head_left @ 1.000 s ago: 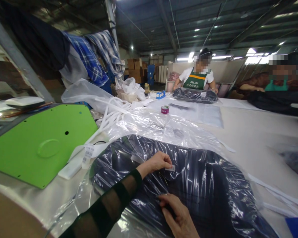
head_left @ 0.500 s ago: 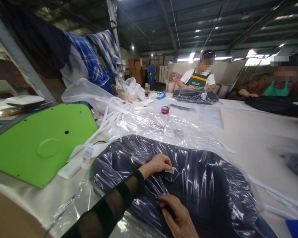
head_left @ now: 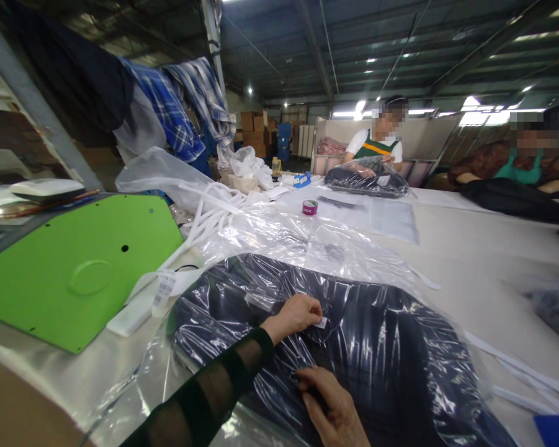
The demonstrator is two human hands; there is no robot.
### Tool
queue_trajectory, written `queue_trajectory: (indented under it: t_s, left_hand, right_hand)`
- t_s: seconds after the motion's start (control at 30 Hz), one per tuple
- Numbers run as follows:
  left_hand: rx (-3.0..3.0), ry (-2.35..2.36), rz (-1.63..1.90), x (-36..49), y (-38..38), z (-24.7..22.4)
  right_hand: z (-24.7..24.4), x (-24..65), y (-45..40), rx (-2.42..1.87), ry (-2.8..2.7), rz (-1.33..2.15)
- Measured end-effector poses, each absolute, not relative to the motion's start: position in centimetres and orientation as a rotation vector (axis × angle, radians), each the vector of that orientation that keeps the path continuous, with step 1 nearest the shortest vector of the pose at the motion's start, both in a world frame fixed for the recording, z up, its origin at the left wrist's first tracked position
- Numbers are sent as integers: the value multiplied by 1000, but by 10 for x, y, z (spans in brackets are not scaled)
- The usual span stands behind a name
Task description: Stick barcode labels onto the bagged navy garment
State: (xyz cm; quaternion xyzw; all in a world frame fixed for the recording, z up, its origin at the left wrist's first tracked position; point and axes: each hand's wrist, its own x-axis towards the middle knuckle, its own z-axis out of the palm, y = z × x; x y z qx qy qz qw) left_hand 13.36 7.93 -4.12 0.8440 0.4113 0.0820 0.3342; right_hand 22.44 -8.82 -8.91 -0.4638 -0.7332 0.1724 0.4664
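Note:
A dark item in a clear plastic bag (head_left: 381, 335) lies flat in front of me, its film creased and shiny. My left hand (head_left: 298, 315), in a dark green sleeve with sheer bands, rests on the middle of the bag. Its thumb and fingers are pinched at the edge of a small white label (head_left: 323, 323). Closer to me, my right hand (head_left: 331, 397) is curled over the bag, thumb and forefinger brought together on a fold of the film. Left of my left hand, a pale printed label (head_left: 259, 302) shows on the bag.
To the left lie a green panel (head_left: 88, 267) and a white scanner-like device (head_left: 129, 318). Beyond the bag are loose clear film (head_left: 353, 245), a purple tape roll (head_left: 309, 207) and white strips (head_left: 214, 211). Two people (head_left: 376, 146) work across the table (head_left: 484, 261).
My left hand has shifted very slightly, still at the small white label. My right hand stays in place. Across the table, the person in the green apron leans lower over another bagged item.

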Motion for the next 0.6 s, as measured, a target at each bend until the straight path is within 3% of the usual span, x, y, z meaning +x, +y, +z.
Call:
queue_trajectory:
  t_s: [0.6]
  left_hand:
    - [2350, 1213, 99, 139, 82, -29]
  right_hand:
    - [-88, 224, -87, -1088, -1790, 418]
